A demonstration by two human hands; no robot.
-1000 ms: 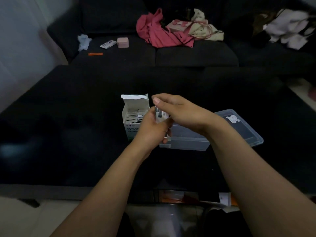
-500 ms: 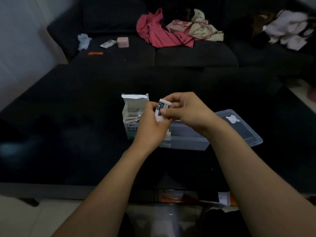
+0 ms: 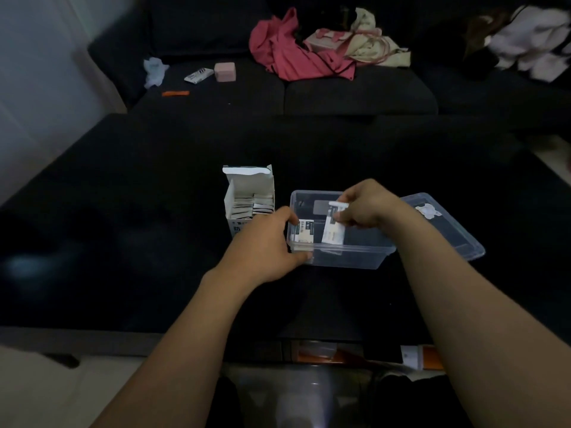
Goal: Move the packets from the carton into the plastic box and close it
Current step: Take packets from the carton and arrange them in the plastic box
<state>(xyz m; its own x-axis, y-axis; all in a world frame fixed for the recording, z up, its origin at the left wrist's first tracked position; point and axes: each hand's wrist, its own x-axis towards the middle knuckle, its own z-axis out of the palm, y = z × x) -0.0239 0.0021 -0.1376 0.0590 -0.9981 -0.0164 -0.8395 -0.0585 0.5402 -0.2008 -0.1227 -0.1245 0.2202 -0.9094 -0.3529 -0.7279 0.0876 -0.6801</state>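
- Head view: the clear plastic box [image 3: 340,257] sits open on the dark bench [image 3: 154,211], with its lid [image 3: 448,233] lying flat against the box's right side.
- The white carton [image 3: 248,199] stands upright just left of the box, its top flap raised, and a row of packets [image 3: 251,208] stands packed inside it.
- The left hand [image 3: 265,245] is at the box's left end, fingers curled over the rim and pinching a packet [image 3: 304,231] that stands against the inner left wall; the thumb lies outside near the box's front corner.
- The right hand [image 3: 366,208] reaches over the middle of the box, fingers curled and gripping a second packet [image 3: 333,228] by its upper end, so that it hangs upright inside the box, just right of the first one.
- Whether the lower edge of either packet touches the box floor cannot be told.
- Behind the bench a dark sofa [image 3: 355,94] carries a pink garment [image 3: 287,54], cream cloth [image 3: 370,41], a small pink box [image 3: 225,72], a white wrapper [image 3: 197,75] and an orange strip [image 3: 175,93].
- White clothes [image 3: 531,50] lie at the far right.
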